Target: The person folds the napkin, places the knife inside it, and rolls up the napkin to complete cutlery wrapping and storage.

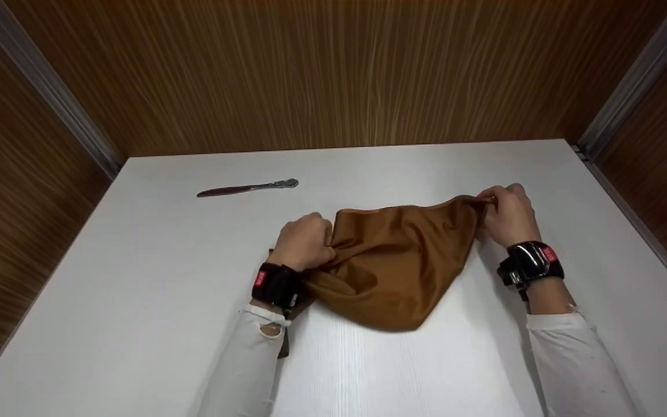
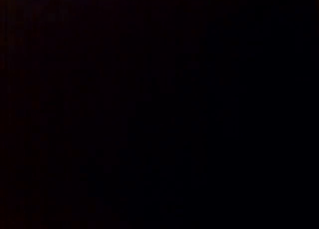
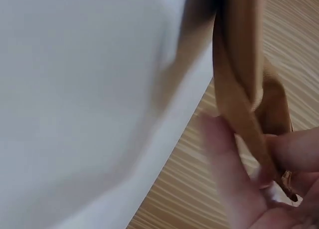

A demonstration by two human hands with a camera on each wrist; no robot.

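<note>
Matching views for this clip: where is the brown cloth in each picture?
Head: brown cloth at table centre, gripped by left hand and right hand.
Left wrist: all black, not visible.
Right wrist: folded edge upper right, pinched by fingers.
Shared landmark: white table.

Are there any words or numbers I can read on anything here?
No readable text anywhere.
Red tag on the left wrist band: marks too small and blurred to read.
Red tag on the right wrist band: also too blurred.
The brown cloth and knife show no writing.
</note>
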